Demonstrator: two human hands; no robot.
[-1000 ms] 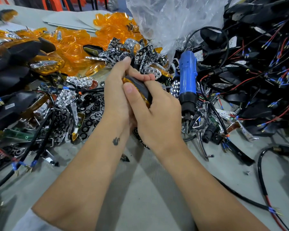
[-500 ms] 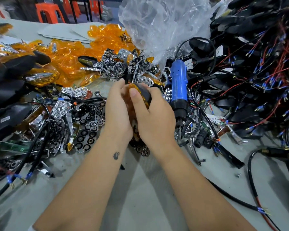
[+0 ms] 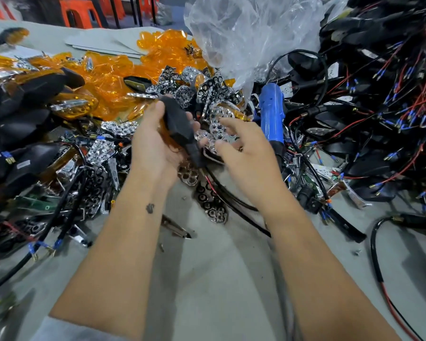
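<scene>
While the left hand [image 3: 155,146] has its palm showing and its thumb and fingers curled round a black housing [image 3: 180,124], the right hand [image 3: 249,153] holds nothing: its fingers are spread and loosely bent, the tips close to the housing's lower end. Whether those tips touch the housing or the chrome reflectors [image 3: 217,129] behind them I cannot tell.

The housing is just left of the blue screwdriver [image 3: 272,119], lifted off the counter [image 3: 207,279] and tilted, with its narrow end pointing down toward the person. A strip of orange shows under it against the palm. A black cable [image 3: 231,200] runs from below that narrow end across the counter, nearer the person than the screwdriver. The right hand is between the housing and the screwdriver, just beside the tool's grip.

The screwdriver lies on the clutter with its dark nose toward the person. Chrome reflectors are piled directly left of it, beyond the hands. Farther left of the screwdriver lies a spread of orange lenses [image 3: 108,77], and farther left again are dark shells [image 3: 22,94], some with orange fronts. Behind the screwdriver rises a crumpled clear plastic bag [image 3: 244,33]. Right of the screwdriver is a large heap of wired parts [image 3: 379,99], black with red leads and blue connectors.
</scene>
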